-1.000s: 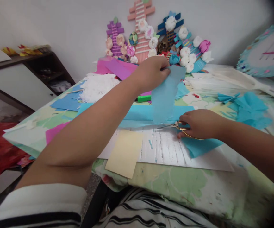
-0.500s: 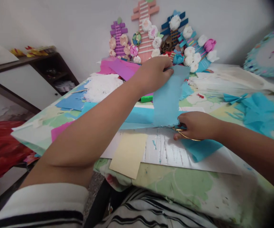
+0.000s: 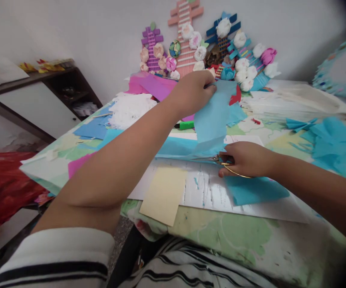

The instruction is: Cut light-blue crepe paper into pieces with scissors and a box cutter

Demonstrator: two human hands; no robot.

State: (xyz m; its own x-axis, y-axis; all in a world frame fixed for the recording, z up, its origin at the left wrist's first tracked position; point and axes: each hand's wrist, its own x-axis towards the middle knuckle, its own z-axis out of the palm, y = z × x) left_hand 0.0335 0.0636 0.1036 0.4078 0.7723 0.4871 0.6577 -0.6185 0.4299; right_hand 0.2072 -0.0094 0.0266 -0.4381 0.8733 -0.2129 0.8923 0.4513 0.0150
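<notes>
My left hand (image 3: 194,90) pinches the upper edge of a strip of light blue crepe paper (image 3: 212,116), which hangs down over the table. At its lower end my right hand (image 3: 243,160) grips gold-handled scissors (image 3: 221,160), their blades pointing left along the paper's bottom edge. Beneath the blades lies a white board (image 3: 197,196) with streaks on it. A cream paper square (image 3: 164,196) rests on the board's left part and overhangs its front edge. Folded blue paper (image 3: 255,191) sits under my right wrist.
Crumpled blue paper (image 3: 330,140) lies to the right and a heap of white shreds (image 3: 132,110) to the left. Decorated stick crafts with paper flowers (image 3: 187,44) lean on the wall. A low cabinet (image 3: 38,108) stands at left.
The strip's lower part has dropped away from the upper piece, and the scissor blades now show more fully. The folded blue paper at the right has unfolded a little. Both hands stay nearly in place.
</notes>
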